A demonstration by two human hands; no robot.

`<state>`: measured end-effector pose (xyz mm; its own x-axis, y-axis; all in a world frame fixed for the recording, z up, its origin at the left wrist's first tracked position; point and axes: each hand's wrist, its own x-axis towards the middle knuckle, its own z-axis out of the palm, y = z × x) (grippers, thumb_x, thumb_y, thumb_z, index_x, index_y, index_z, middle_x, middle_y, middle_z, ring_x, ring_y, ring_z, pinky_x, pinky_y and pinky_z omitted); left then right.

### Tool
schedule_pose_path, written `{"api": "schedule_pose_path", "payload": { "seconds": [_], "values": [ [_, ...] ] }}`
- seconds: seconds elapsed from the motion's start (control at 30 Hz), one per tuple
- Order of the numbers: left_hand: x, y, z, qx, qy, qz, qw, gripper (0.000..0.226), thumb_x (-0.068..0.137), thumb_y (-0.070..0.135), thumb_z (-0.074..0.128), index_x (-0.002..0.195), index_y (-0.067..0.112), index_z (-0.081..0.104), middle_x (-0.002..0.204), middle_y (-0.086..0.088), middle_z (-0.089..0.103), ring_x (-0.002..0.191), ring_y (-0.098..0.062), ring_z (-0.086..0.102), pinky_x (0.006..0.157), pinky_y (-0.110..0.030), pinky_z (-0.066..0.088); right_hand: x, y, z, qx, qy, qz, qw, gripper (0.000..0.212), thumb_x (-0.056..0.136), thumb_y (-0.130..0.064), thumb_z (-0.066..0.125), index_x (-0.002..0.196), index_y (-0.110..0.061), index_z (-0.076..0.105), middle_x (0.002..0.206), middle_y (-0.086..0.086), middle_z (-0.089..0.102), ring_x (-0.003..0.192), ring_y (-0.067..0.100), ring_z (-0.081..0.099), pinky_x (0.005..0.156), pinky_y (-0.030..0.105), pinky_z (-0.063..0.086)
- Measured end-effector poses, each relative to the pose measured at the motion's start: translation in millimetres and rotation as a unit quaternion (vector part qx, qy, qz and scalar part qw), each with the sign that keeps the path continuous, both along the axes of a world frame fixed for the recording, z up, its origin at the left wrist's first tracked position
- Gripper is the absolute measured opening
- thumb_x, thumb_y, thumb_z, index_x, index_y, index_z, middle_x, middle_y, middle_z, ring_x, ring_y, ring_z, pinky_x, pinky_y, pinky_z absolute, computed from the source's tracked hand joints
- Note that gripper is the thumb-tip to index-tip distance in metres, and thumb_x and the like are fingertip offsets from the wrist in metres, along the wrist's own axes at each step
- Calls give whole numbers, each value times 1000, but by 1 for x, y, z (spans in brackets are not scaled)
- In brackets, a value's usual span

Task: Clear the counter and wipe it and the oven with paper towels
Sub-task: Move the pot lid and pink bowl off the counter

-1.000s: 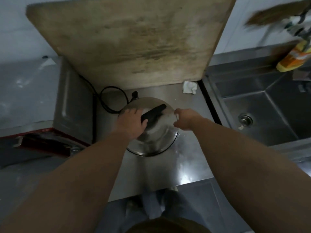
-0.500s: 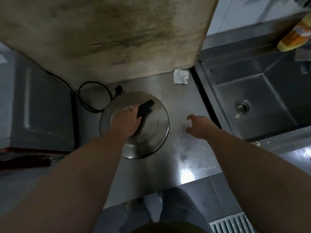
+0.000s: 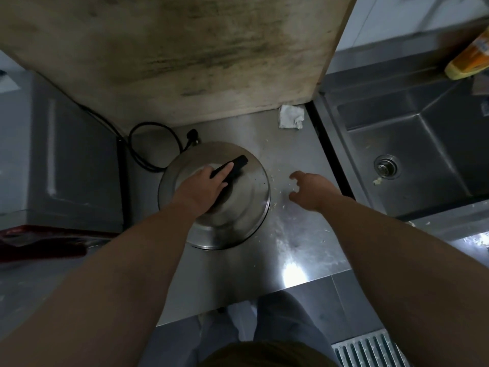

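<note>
Clearing barely begun

Crumbs dot the steel table around our hands, so we judge no wiping done yet. Our left hand lies on the pot lid, fingers curled round its black handle; the lid sits mid-table, not yet removed. Our right hand hovers beside it, fingers loosely spread, holding nothing. A crumpled paper towel waits at the back edge, near the propped wooden board. We see no wiped stretch anywhere; the whole cleaning looks left to do.
</note>
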<state>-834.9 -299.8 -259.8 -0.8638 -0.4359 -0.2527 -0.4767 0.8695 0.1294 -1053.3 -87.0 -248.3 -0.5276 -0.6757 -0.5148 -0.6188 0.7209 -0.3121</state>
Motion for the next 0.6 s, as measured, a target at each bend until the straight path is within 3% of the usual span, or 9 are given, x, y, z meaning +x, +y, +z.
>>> {"api": "schedule_pose_path", "payload": {
  "seconds": [0.13,0.37,0.6],
  "values": [
    [8,-5,4,5,23,6,1000,54,105,43,38,157,38,23,114,-13,50,92,-31,54,75,-45,50,7,-4,4,-6,1,1,1000,62,88,-38,63,144,-25,40,120,5,65,109,25,60,89,34,50],
    [23,-6,30,-1,26,51,998,59,101,34,46,156,39,26,121,-11,49,96,-28,55,79,-39,47,14,-9,12,-18,5,15,1000,62,88,-37,62,144,-25,40,121,5,65,110,25,60,90,33,49],
    [33,3,49,-23,64,58,996,61,98,27,54,155,31,33,112,-18,54,82,-35,55,67,-37,41,18,-17,20,-36,-2,50,998,62,87,-36,61,144,-23,41,123,6,64,110,26,60,89,33,48]
  ]
}}
